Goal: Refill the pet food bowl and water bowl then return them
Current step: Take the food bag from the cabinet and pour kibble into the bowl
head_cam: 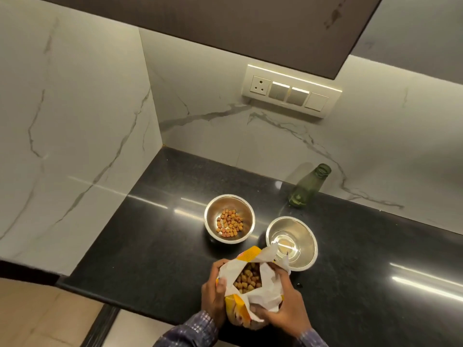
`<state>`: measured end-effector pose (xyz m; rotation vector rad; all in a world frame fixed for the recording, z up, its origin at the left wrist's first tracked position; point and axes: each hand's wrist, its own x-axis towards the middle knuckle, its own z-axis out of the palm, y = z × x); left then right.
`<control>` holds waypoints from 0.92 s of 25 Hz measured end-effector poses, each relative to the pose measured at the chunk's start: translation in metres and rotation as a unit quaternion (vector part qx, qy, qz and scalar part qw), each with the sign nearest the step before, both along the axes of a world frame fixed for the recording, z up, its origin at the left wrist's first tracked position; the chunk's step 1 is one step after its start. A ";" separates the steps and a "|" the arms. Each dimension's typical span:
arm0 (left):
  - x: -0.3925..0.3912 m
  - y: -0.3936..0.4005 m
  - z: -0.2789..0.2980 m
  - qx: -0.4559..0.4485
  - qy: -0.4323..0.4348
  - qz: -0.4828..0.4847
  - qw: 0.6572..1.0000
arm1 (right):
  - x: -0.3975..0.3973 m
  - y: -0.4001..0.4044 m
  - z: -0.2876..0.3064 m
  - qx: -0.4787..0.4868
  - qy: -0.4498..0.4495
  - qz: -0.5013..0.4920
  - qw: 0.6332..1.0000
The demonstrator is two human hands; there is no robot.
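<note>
Both hands, the left hand (213, 294) and the right hand (283, 309), have their fingers wrapped around an open yellow food bag (250, 284) over the black desk (155, 246), near the food bowl (229, 219) with brown bits and the water bowl (292, 242) beside it.

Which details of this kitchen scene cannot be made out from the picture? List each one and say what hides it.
1. Head view: print on the food bag is covered by the left hand and right hand and by folds.
2. Head view: near rim of the water bowl sits behind the bag's flap.
3. Head view: contents of the green bottle cannot be told; too small.
4. Head view: both sleeves are cut off by the bottom edge.
</note>
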<state>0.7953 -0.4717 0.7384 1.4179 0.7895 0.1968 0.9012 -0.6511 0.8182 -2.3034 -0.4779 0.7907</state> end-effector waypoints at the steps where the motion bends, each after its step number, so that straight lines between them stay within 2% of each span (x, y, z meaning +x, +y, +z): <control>1: 0.005 0.001 0.007 -0.004 0.008 0.012 1.000 | 0.007 0.003 0.004 -0.010 -0.009 0.005 1.000; 4: 0.019 0.013 0.035 -0.038 0.049 -0.005 0.998 | 0.032 0.017 0.030 -0.051 -0.052 0.026 0.997; 7: 0.032 0.034 0.036 -0.064 0.104 -0.033 0.992 | 0.046 0.038 0.062 -0.077 -0.067 0.047 0.994; 9: 0.042 0.049 0.022 -0.136 0.133 -0.046 0.981 | 0.055 0.054 0.073 -0.096 -0.067 0.043 0.992; 12: 0.054 0.061 0.011 -0.284 0.114 -0.046 0.951 | 0.071 0.077 0.081 -0.145 -0.047 0.043 0.987; 14: 0.059 0.060 0.022 -0.345 0.088 -0.049 0.933 | 0.081 0.090 0.084 -0.183 -0.034 0.048 0.981; 23: 0.086 0.070 0.033 -0.417 0.088 -0.004 0.905 | 0.122 0.141 0.099 -0.273 0.001 0.065 0.960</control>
